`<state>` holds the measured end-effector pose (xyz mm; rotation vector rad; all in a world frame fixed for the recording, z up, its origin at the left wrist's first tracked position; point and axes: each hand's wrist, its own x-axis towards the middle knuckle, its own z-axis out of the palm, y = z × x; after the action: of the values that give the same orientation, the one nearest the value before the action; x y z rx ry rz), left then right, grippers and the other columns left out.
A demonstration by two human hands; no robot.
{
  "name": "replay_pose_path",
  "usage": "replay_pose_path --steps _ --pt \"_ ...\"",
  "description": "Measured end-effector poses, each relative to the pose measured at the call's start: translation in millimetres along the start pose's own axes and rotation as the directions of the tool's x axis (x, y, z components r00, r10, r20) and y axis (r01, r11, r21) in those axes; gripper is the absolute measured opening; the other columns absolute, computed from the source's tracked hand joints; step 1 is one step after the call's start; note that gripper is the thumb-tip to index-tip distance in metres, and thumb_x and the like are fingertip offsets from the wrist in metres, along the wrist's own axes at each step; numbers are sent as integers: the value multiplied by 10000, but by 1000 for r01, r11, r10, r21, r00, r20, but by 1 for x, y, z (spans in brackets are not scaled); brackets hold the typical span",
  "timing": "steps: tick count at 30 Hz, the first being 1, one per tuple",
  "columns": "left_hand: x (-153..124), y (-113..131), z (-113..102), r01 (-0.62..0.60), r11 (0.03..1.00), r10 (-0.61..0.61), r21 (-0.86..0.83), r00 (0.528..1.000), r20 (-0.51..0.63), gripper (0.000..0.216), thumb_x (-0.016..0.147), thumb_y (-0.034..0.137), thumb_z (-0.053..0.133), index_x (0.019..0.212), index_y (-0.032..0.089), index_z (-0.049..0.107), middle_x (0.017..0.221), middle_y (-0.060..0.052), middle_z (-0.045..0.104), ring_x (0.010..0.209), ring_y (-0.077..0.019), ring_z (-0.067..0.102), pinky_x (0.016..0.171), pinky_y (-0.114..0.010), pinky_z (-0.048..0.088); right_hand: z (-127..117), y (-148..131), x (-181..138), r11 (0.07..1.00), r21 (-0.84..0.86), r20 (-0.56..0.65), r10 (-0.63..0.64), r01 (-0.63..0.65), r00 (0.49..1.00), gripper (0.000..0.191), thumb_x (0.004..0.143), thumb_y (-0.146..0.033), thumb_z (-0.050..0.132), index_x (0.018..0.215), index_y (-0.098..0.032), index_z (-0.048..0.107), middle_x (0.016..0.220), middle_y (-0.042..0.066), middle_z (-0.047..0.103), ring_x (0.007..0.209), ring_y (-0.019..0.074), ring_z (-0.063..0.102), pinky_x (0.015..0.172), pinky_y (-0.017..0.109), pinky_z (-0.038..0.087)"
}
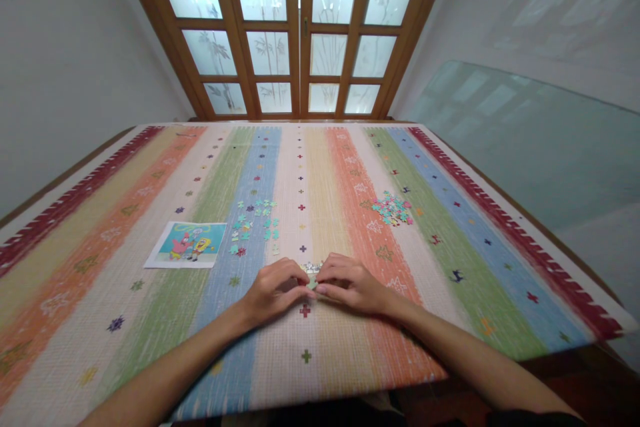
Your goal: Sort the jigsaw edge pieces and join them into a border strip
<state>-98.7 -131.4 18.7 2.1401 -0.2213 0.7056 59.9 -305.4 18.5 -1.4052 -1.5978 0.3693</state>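
My left hand [279, 288] and my right hand [351, 284] meet at the middle of the near part of the table, fingertips almost touching. Between them is a small pale green jigsaw piece [313, 282], pinched from both sides and partly hidden by the fingers. Whether it is one piece or two joined ones I cannot tell. Just beyond the fingertips lies a short row of whitish jigsaw pieces [312, 268], partly covered by my hands.
Loose jigsaw pieces [245, 227] lie spread at centre left, with a heap of pieces [393, 207] at right. A printed cartoon picture [189, 243] rests flat at left. Beneath everything is a striped tablecloth [280, 373]; beyond the table stand wooden glazed doors [299, 33].
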Motion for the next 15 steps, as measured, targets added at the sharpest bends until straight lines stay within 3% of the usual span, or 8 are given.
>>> replay_pose_path --steps 5,9,11,15 --pt "0 0 2 -100 990 100 95 995 10 146 973 321 681 957 184 632 790 -33 696 716 -155 648 664 -292 526 -6 0 1 981 92 14 168 -168 986 210 971 -365 639 877 -194 716 789 23 671 705 136 590 645 281 473" --pt "3 -7 -7 -199 933 183 298 980 83 93 992 263 640 1024 177 622 819 -42 691 749 -169 634 694 -310 523 -25 9 2 956 64 14 286 -286 958 243 964 -394 617 841 -192 674 810 29 656 731 149 581 664 293 464" --pt "5 -11 -13 -257 884 235 390 967 104 38 997 198 598 983 177 627 768 -27 667 691 -155 592 652 -298 490 -36 18 0 943 39 -27 332 -331 943 232 957 -380 610 838 -190 670 806 34 658 740 158 583 681 304 464" --pt "4 -16 -21 -337 806 293 486 942 166 188 981 162 559 806 194 617 619 16 563 552 -131 475 549 -299 394 -50 32 -3 926 -50 -51 372 -375 927 184 929 -335 623 836 -186 678 827 48 688 749 169 596 695 318 458"
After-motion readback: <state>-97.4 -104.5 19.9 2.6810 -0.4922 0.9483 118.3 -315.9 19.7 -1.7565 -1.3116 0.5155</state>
